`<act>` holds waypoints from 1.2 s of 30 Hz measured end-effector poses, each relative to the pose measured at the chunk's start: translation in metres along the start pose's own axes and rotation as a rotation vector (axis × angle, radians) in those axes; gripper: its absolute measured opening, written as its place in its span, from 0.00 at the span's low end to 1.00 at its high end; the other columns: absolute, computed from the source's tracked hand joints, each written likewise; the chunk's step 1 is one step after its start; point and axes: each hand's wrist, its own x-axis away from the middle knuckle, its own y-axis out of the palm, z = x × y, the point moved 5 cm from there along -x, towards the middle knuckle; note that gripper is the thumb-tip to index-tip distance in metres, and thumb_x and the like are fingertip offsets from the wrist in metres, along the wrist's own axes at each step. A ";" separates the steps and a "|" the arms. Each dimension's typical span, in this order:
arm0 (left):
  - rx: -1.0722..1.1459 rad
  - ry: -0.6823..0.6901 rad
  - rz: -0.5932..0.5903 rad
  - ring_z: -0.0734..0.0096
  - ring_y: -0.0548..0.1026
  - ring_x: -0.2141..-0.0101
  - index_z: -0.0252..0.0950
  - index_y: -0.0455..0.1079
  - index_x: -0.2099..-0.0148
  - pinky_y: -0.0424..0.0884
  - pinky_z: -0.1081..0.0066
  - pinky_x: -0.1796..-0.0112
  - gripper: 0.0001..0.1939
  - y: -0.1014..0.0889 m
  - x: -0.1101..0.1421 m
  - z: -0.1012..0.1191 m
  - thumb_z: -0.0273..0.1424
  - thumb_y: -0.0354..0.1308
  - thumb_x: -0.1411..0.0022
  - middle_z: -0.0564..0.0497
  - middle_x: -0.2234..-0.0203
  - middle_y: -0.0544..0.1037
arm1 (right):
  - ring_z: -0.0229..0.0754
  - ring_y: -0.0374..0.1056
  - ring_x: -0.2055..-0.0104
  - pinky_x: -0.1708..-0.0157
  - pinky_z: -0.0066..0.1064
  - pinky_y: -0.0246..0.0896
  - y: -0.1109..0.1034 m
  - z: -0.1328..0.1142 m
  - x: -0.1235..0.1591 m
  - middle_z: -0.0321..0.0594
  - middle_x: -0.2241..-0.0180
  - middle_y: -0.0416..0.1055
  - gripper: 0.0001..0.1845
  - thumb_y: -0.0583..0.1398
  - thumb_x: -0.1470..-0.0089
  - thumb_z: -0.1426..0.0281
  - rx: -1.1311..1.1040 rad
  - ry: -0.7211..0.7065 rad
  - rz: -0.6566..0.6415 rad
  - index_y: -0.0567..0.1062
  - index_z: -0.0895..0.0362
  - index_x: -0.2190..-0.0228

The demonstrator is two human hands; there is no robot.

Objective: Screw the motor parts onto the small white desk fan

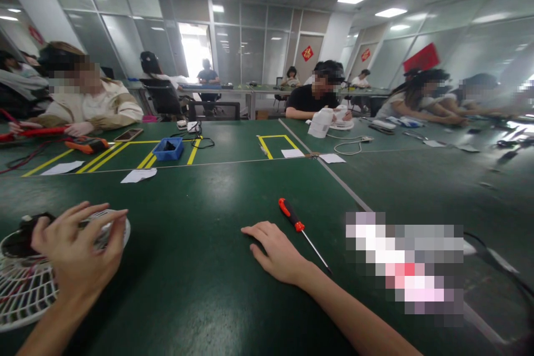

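Left hand [77, 247] curled over the top of a white fan grille [25, 289], fingers spread on its edge; grille cut off by the frame's left side, dark part behind it hard to make out. Right hand [277, 253] lies flat on the green table [200, 267], fingers loosely together, holding nothing. Red-handled screwdriver [301, 231] lies just beside it, tip partly hidden behind the wrist. Right of that, a blurred patch hides whatever's there. Farther off: blue tray [168, 149], paper slips, white appliance [321, 122], other people seated.
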 end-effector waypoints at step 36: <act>0.465 0.381 -0.746 0.56 0.72 0.44 0.39 0.72 0.41 0.73 0.51 0.45 0.18 0.110 0.069 0.218 0.29 0.54 0.31 0.46 0.47 0.79 | 0.46 0.75 0.58 0.54 0.37 0.68 -0.003 0.027 0.002 0.42 0.63 0.78 0.12 0.57 0.39 0.82 0.075 0.246 0.279 0.78 0.57 0.62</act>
